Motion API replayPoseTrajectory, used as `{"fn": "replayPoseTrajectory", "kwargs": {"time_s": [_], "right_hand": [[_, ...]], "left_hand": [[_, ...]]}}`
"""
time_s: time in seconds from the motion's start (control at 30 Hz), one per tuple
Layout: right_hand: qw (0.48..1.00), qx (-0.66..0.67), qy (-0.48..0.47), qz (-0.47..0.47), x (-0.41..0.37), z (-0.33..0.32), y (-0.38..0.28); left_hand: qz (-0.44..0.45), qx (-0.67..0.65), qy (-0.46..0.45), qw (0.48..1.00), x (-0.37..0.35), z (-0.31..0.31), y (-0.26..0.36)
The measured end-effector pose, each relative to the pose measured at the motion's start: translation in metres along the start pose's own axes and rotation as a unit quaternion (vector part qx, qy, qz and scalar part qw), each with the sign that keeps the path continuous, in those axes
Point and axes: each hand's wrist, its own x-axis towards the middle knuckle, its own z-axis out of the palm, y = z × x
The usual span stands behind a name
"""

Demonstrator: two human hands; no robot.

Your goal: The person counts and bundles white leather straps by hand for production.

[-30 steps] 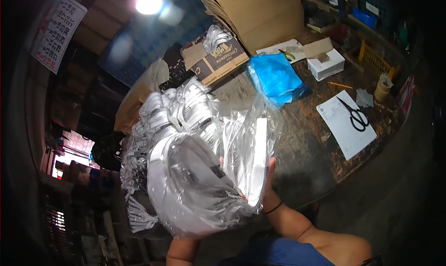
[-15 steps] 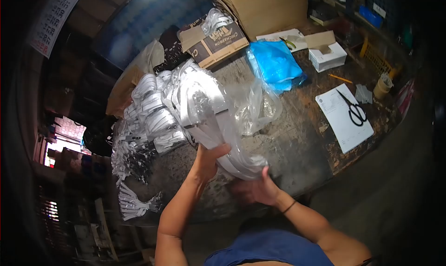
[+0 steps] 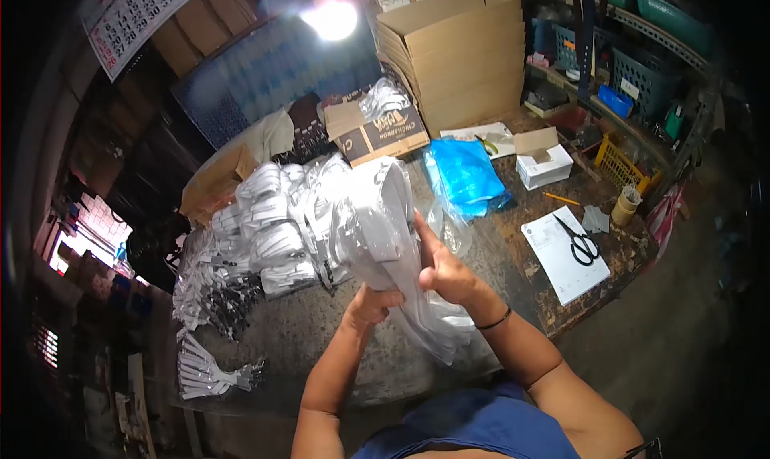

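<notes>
A clear plastic bag with white strap-like pieces inside is held up over the middle of the dark worktable. My left hand is closed round its lower part, thumb across the front. Against the bag's right side lies my right hand, its fingers stretched upward along the plastic and the thumb apart. Loose, crumpled plastic hangs below both hands. Just left of the bag are stacked bundles of similar white pieces in clear wrapping. Behind the right hand is a blue plastic packet.
Black scissors lie on a white paper at the right, near a pencil and a small white box. A printed carton and stacked cardboard stand behind. A fanned white bundle lies front left.
My right hand has moved up from the bag's lower end to its right side. The bag is more upright, its lower end now hanging loose. The head view has tilted upward.
</notes>
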Motion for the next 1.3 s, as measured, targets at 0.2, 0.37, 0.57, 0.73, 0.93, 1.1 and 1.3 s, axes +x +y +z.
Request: {"fn": "replayPoseTrajectory", "kwargs": {"time_s": [0.2, 0.37, 0.57, 0.73, 0.93, 1.1, 1.3], "right_hand": [[0.939, 0.321, -0.021, 0.122, 0.053, -0.012, -0.060], [0.942, 0.293, -0.055, 0.156, 0.082, -0.005, -0.077], [0.949, 0.259, -0.103, 0.148, 0.103, 0.004, -0.094], [0.968, 0.141, -0.114, 0.172, 0.113, 0.014, -0.125], [0.940, -0.273, -0.200, 0.046, 0.129, 0.022, -0.162], [0.898, -0.358, -0.254, 0.018, 0.138, 0.029, -0.166], [0.890, -0.366, -0.265, -0.057, 0.167, 0.028, -0.147]], "left_hand": [[0.009, -0.021, -0.064, 0.998, -0.003, -0.006, 0.005], [0.042, -0.140, -0.211, 0.967, 0.004, 0.015, 0.031], [0.054, -0.086, -0.237, 0.966, -0.002, -0.004, 0.041], [0.052, 0.068, -0.141, 0.986, 0.002, -0.024, 0.030], [0.041, 0.233, -0.010, 0.972, -0.041, -0.099, 0.082], [0.250, 0.155, -0.004, 0.956, -0.038, -0.049, 0.157], [0.205, 0.406, 0.016, 0.891, 0.003, 0.018, 0.164]]}}
